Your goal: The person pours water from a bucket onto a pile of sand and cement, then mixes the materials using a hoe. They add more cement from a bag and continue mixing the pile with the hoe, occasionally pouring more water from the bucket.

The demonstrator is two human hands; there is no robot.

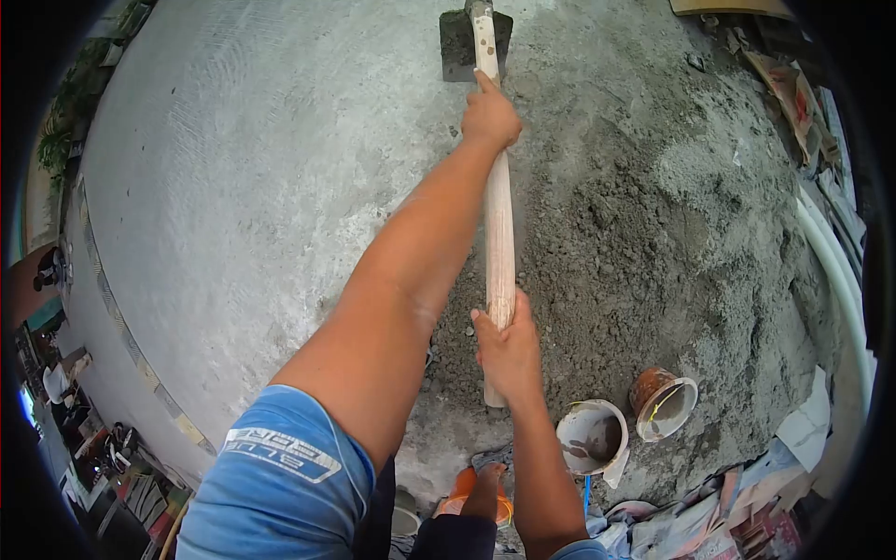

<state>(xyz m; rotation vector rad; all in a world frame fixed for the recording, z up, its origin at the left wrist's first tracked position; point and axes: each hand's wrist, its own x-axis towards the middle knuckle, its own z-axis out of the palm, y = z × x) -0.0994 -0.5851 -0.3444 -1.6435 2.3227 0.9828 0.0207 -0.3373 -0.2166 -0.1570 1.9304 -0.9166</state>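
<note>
A hoe stretches away from me, with a pale wooden handle (500, 233) and a square, dirt-coated metal blade (458, 47) at its far end. My left hand (492, 117) is closed around the handle just below the blade, its index finger lying along the wood. Closer to my body, my right hand (511, 355) grips the handle near its butt end, with the thumb along the side. Under and to the right of the handle spreads a heap of damp grey sand or cement mix (644, 252). The blade is up off the heap, over the paler floor.
Two small buckets stand at the lower right: a white bucket (614, 459) and a tilted brown bucket (651, 385), both mortar-stained. An orange container (464, 486) sits near my feet. Crumpled sacks (737, 504) and a white pipe (833, 252) edge the right side. Concrete floor (252, 187) extends left.
</note>
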